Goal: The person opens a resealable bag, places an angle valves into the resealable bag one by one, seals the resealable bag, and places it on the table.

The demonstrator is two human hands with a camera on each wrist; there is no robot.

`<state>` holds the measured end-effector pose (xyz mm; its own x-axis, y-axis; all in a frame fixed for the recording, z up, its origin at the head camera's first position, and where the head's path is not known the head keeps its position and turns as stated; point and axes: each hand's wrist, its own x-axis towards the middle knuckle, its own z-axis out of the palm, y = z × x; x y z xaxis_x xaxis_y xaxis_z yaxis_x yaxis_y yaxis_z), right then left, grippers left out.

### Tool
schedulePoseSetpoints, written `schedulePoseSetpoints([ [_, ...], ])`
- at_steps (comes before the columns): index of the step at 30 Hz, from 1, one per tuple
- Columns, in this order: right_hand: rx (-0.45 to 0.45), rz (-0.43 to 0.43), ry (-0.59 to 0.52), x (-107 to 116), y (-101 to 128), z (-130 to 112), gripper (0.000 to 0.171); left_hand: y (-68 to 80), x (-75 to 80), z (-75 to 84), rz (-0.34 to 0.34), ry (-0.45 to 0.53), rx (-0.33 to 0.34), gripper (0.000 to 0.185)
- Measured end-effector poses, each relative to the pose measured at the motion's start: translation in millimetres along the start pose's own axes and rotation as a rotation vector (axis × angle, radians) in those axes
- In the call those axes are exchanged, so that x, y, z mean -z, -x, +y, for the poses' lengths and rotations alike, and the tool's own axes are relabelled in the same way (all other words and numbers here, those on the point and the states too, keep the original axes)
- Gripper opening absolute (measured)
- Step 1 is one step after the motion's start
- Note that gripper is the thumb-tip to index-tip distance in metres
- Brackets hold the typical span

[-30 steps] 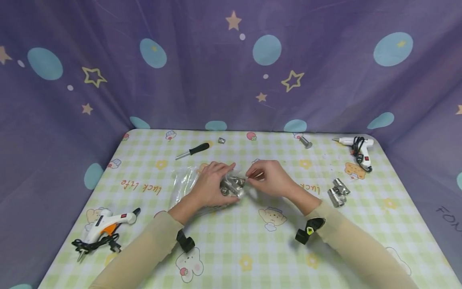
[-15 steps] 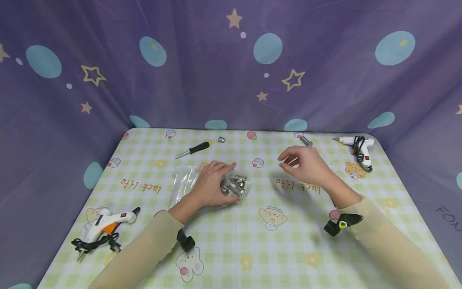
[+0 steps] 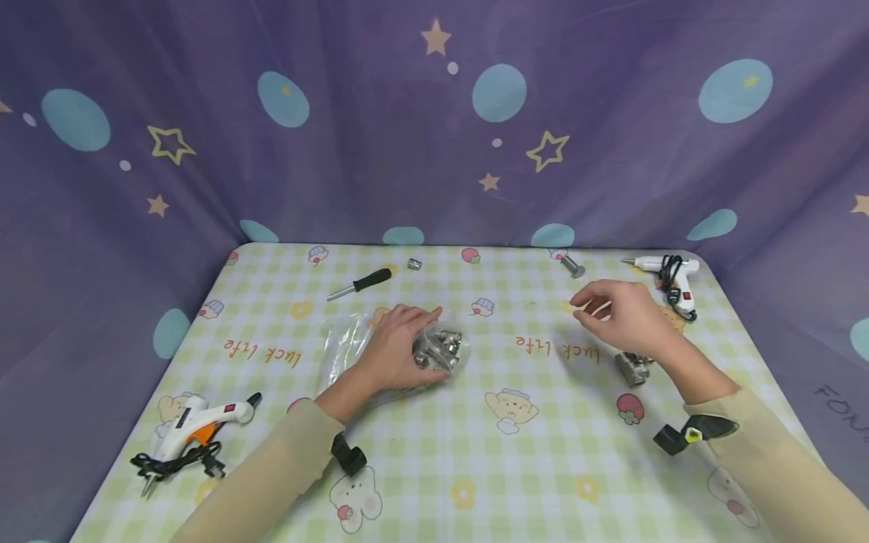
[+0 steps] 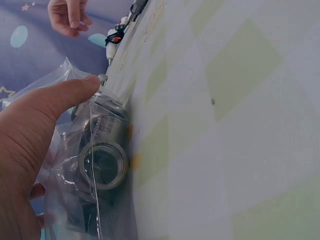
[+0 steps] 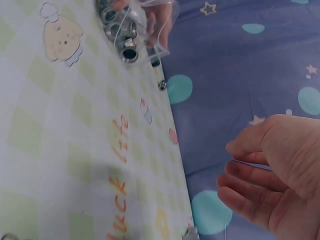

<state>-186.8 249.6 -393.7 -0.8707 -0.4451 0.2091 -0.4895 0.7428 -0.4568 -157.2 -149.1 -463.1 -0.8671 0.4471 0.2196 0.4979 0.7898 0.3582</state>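
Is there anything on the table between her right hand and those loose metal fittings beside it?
Nothing visible. The right hand hovers just above and behind the fittings, empty, with only bare tablecloth around them. The glue gun lies farther back, out of the way. The left hand holds the bag of fittings elsewhere.

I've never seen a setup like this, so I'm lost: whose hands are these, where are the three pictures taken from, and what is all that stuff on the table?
A person works with bare hands, no machine. One camera sits on the head, one on each wrist. The left hand grips a clear plastic bag of metal fittings on the checked tablecloth. The right hand hovers with loosely curled fingers above some loose metal fittings; whether it holds anything is unclear. Also there: a screwdriver, a bolt and two glue guns.
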Motion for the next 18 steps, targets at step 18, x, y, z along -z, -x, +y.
schedulePoseSetpoints([
  [18,-0.110,-0.049,0.073,8.2,43.1,33.7,0.012,-0.2,1.0,1.9,-0.008,0.021,0.006,0.106],
])
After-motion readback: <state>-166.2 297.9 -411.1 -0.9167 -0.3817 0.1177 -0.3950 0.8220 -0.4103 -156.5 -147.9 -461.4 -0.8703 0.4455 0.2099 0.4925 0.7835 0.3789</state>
